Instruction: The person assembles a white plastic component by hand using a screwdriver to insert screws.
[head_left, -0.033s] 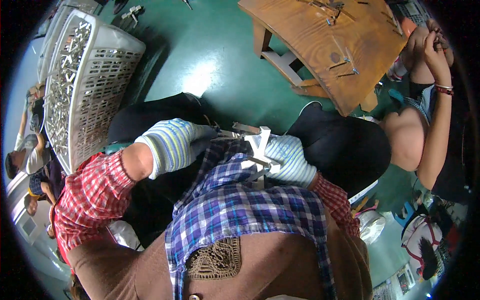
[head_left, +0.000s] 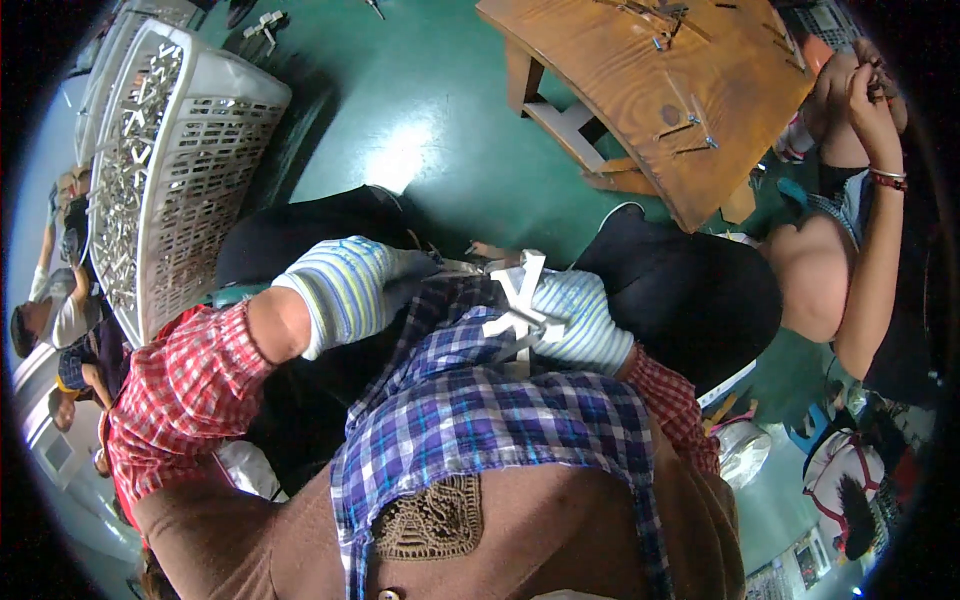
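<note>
Both my hands wear knitted gloves striped in white, blue and yellow, held low over my lap. My right hand (head_left: 582, 318) is closed on several white branched pieces (head_left: 522, 305), which look like stacked X-shaped parts sticking out past its thumb side. My left hand (head_left: 355, 290), dark grey at the fingers, is closed round a thin metal piece (head_left: 460, 267) reaching toward the white pieces. Its far end lies close to their upper part; whether it touches I cannot tell. The glove hides most of what the left fingers grip. A blue checked apron (head_left: 480, 420) lies beneath my hands.
A tall white plastic basket (head_left: 215, 150) full of similar metal pieces stands at the left. At the upper right is a wooden table (head_left: 640, 90) with small tools and rods. A co-worker's arm (head_left: 875, 240) is at the far right. Other people sit at the far left.
The white pieces have tilted and lifted very slightly in my right hand. The thin metal piece by my left fingers has shifted a little. My left hand has barely moved.
</note>
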